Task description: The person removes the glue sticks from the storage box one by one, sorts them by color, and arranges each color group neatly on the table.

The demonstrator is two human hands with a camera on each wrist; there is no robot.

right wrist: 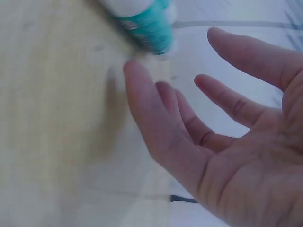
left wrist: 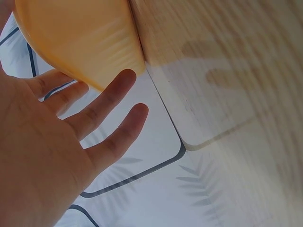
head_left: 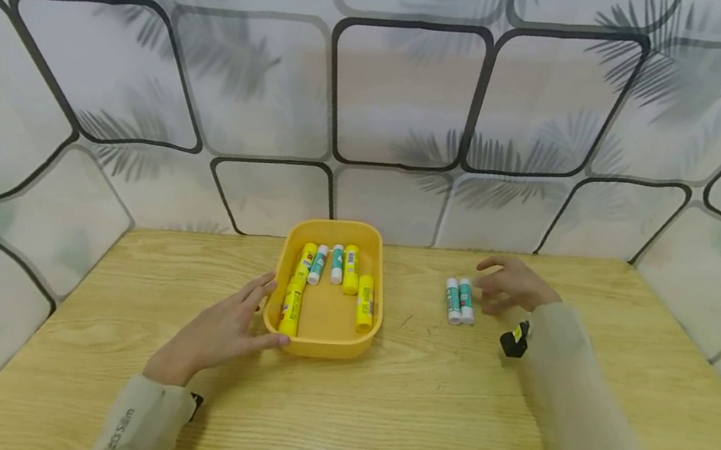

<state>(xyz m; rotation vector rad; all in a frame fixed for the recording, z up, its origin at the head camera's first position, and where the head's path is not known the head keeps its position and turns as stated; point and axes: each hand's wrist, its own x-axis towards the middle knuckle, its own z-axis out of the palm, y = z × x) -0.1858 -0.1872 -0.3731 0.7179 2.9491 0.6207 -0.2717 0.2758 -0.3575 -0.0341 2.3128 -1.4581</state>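
On the table stands a yellow plastic basket (head_left: 322, 348) with glue sticks inside. Several are yellow, such as the glue stick (head_left: 365, 304) along its right wall; two are teal and white, like the glue stick (head_left: 337, 264) at the far end. My left hand (head_left: 213, 335) is at the basket's left side, fingers spread, thumb at the near left corner. Its fingers (left wrist: 106, 101) look extended in the left wrist view. Two teal-and-white glue sticks (head_left: 454, 300) lie side by side right of the basket. Beside them my right hand (head_left: 513, 285) has loosely bent fingers (right wrist: 151, 113) and holds nothing.
The light wood table (head_left: 334, 413) meets a patterned white backdrop (head_left: 407, 93) behind the basket and at both sides. A small black device (head_left: 514, 340) is worn at the right wrist, next to the beige sleeve (head_left: 583, 410).
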